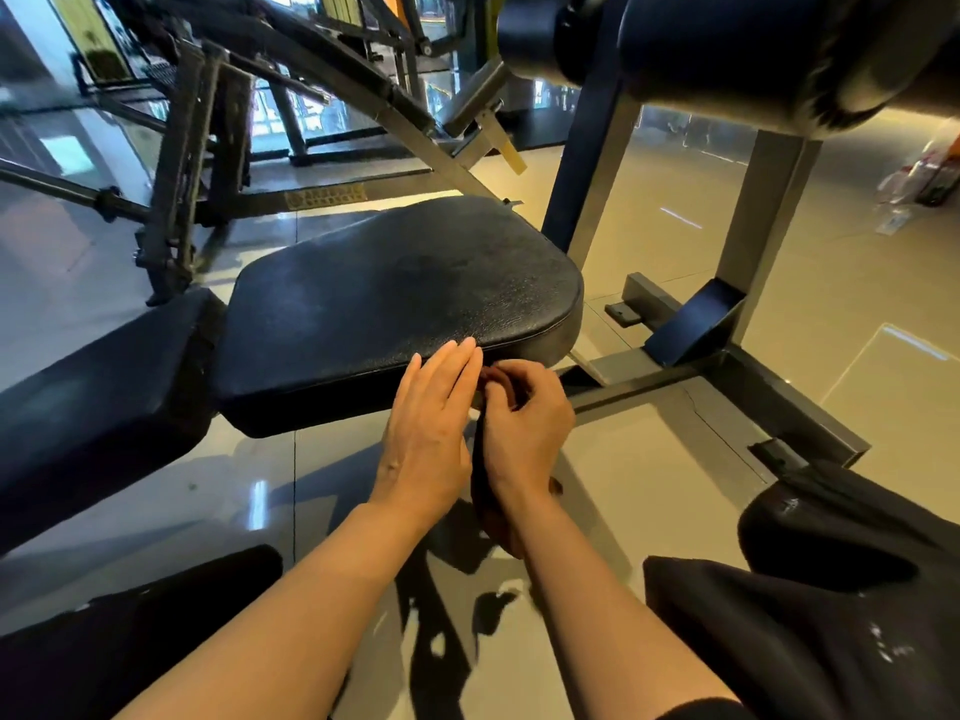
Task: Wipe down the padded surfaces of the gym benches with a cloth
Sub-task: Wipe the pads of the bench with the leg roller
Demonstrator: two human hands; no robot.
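Hands: two bare hands, side by side and touching at the near edge of the seat pad.
Left hand [434, 423]: fingers straight and held together, fingertips resting on the pad's near rim; it holds nothing.
Right hand [522, 423]: fingers curled round the top of the one dark brown cloth [485, 480], bunching it.
Cloth: one, hanging down between the two wrists, its lower end below the right wrist; its bunched top lies just beside the left fingertips, against the pad's edge.
Seat pad: one black textured vinyl seat pad [395, 298], wide with rounded corners, directly beyond both hands.
Second pad: one long black vinyl bench pad [98, 397], left of the left hand, meeting the seat pad with a narrow gap between.
Roller pads: two black cylindrical padded rollers [727, 49], high above and beyond the right hand.
Frame: one grey steel bench frame [711, 376], with two uprights beyond the right hand and a base bar running along the floor to its right.
Other machine: dark steel gym machine bars [208, 122], far beyond the left hand.
Floor: glossy beige tiled floor [649, 485] under both hands.
Legs: two knees in black clothing [831, 589], one on each side of the forearms, nearer than the hands.
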